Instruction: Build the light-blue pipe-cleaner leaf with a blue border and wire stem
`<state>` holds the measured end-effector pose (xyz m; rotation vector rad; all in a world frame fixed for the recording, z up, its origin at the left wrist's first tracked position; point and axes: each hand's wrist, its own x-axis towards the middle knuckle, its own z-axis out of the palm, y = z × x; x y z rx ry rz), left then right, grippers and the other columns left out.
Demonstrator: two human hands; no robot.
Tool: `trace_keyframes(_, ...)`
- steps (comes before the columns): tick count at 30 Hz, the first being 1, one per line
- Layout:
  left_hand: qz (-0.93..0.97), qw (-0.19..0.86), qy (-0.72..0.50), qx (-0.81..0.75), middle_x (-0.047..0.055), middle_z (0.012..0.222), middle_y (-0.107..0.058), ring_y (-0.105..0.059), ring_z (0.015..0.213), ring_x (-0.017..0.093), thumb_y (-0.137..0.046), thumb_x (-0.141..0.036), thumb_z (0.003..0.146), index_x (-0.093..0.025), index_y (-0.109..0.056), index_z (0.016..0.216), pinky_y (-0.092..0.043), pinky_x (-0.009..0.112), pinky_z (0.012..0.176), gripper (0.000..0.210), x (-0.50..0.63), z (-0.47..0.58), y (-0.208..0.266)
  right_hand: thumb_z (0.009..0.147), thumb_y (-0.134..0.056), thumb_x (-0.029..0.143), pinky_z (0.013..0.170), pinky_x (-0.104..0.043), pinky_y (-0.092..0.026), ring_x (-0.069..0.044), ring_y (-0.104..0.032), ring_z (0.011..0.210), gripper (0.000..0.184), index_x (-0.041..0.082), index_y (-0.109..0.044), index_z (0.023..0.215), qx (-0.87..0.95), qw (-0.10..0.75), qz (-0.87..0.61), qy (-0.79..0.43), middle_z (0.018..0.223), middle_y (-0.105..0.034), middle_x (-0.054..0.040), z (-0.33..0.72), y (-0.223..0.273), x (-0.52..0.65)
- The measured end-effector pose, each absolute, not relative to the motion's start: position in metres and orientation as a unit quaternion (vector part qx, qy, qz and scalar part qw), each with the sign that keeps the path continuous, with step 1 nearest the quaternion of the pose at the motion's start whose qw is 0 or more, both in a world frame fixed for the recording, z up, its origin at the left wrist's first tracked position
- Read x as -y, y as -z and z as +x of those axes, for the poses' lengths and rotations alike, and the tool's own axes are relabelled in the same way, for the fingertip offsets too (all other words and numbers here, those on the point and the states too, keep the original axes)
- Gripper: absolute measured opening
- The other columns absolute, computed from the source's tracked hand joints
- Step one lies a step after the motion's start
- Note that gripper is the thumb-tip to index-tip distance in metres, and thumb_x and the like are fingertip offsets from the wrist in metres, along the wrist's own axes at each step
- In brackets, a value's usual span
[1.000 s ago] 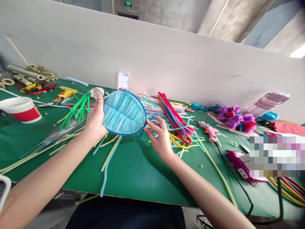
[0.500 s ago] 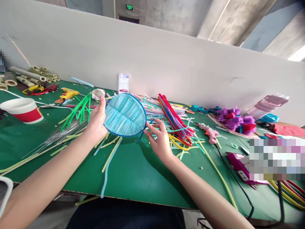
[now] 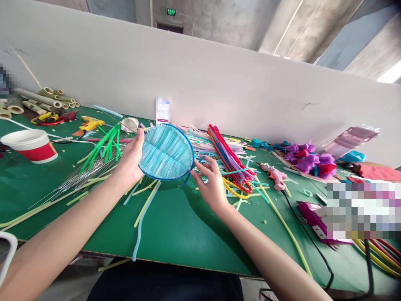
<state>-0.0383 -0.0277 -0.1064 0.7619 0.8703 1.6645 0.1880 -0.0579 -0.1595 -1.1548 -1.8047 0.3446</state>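
A light-blue leaf shape (image 3: 167, 152) with streaked blades, a centre rib and a dark-blue rim is held up above the table. My left hand (image 3: 130, 161) grips its left edge, the thumb up along the rim and the other fingers hidden behind. At the right tip, my right hand (image 3: 210, 182) pinches the rim where short dark-blue ends stick out. Behind the right hand lies a bundle of red, purple and blue pipe cleaners (image 3: 230, 156). Green pipe cleaners (image 3: 108, 146) lie beyond my left hand, over thin metal wires (image 3: 83, 177).
A paper cup (image 3: 31, 146) and a yellow glue gun (image 3: 90, 123) are at left, bamboo tubes (image 3: 46, 100) behind. To the right are a pink glue gun (image 3: 275, 175), a purple power strip (image 3: 322, 221) with cables, purple and red pieces (image 3: 313, 159) and a pink bottle (image 3: 352, 140). A phone (image 3: 163, 110) leans on the partition.
The leaf shape and both hands have shifted very slightly right. Both hands keep their hold on it.
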Motion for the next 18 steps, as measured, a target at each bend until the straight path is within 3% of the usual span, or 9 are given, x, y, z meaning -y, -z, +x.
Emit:
trace_keyframes(6, 0.363, 0.506, -0.680, -0.386, 0.016, 0.114, -0.075, -0.063, 0.124, 0.033, -0.053, -0.062, 0.092, -0.018, -0.066, 0.125, -0.052, 0.049, 0.103, 0.057, 0.027, -0.042, 0.109, 0.084, -0.071, 0.044, 0.083, -0.035, -0.060, -0.019, -0.064, 0.102, 0.044, 0.023, -0.069, 0.123, 0.653, 0.539, -0.457, -0.271, 0.137, -0.052, -0.0124, 0.187, 0.145, 0.056)
trace_keyframes(9, 0.397, 0.477, -0.664, -0.417, 0.015, 0.113, -0.075, -0.064, 0.122, 0.036, -0.053, -0.069, 0.088, -0.020, -0.065, 0.128, -0.054, 0.051, 0.099, 0.065, 0.029, -0.044, 0.110, 0.080, -0.075, 0.045, 0.079, -0.030, -0.057, -0.015, -0.064, 0.093, 0.041, 0.022, -0.063, 0.112, 0.535, 0.662, -0.439, -0.289, 0.113, -0.063, -0.0061, 0.196, 0.132, 0.048)
trace_keyframes(12, 0.409, 0.472, -0.651, -0.431, 0.013, 0.110, -0.076, -0.065, 0.119, 0.036, -0.051, -0.076, 0.085, -0.021, -0.065, 0.127, -0.057, 0.051, 0.095, 0.071, 0.029, -0.044, 0.111, 0.076, -0.079, 0.046, 0.071, -0.025, -0.053, -0.010, -0.061, 0.076, 0.038, 0.022, -0.055, 0.093, 0.422, 0.762, -0.417, -0.258, 0.087, -0.061, 0.0031, 0.215, 0.120, 0.035)
trace_keyframes(18, 0.438, 0.474, -0.633, -0.426, 0.013, 0.105, -0.076, -0.068, 0.110, 0.033, -0.047, -0.078, 0.086, -0.021, -0.065, 0.128, -0.059, 0.047, 0.088, 0.072, 0.029, -0.045, 0.111, 0.067, -0.085, 0.047, 0.065, -0.022, -0.051, -0.007, -0.059, 0.063, 0.038, 0.018, -0.062, 0.078, 0.353, 0.813, -0.393, -0.245, 0.071, -0.062, 0.0044, 0.257, 0.105, 0.015)
